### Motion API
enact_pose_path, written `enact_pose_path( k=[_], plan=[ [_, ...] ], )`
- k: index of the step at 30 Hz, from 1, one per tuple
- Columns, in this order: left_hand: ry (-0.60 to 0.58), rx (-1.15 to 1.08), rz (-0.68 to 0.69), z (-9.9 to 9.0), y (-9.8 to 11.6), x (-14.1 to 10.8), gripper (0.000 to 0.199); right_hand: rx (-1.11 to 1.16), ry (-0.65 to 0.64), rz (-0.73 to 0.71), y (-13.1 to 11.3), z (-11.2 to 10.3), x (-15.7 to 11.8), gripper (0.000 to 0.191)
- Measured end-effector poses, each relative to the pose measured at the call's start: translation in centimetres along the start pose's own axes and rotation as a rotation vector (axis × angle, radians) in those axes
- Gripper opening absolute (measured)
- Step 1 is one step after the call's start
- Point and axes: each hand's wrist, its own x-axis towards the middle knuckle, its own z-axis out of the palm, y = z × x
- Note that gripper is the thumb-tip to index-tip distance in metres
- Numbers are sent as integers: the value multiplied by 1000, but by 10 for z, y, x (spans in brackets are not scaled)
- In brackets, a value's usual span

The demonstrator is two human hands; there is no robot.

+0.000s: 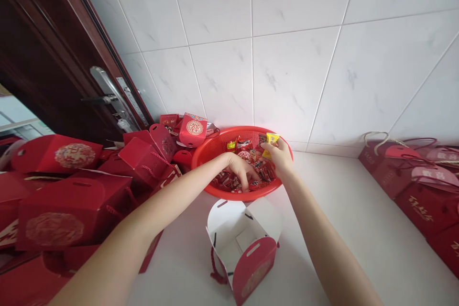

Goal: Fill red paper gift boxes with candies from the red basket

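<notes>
A red plastic basket (201, 158) holds many small wrapped candies (247, 155), mostly in red wrappers. Inside it, my left hand (241, 168) reaches down with fingers apart, touching the candies near the front. At the basket's right side, my right hand (281, 157) pinches a yellow-wrapped candy (272, 138) between thumb and fingers; part of the wrapper is hidden by the thumb. Just in front of the basket stands an open gift box (256, 265), red outside and white inside, with flaps raised and a red cord at its side. Its visible inside is bare.
Red gift boxes (71, 205) with gold emblems are piled on the left, some against the basket. Red paper bags (405, 191) with cord handles stand on the right. Behind the white tabletop (333, 186) is a tiled wall (287, 71); a dark door (60, 43) is at left.
</notes>
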Motion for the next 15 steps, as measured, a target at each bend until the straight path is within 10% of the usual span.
enact_pose_path(
  k=[15],
  plan=[
    [93,37,144,0,3,-6,36,44,89,-55,-1,0,0,20]
  ],
)
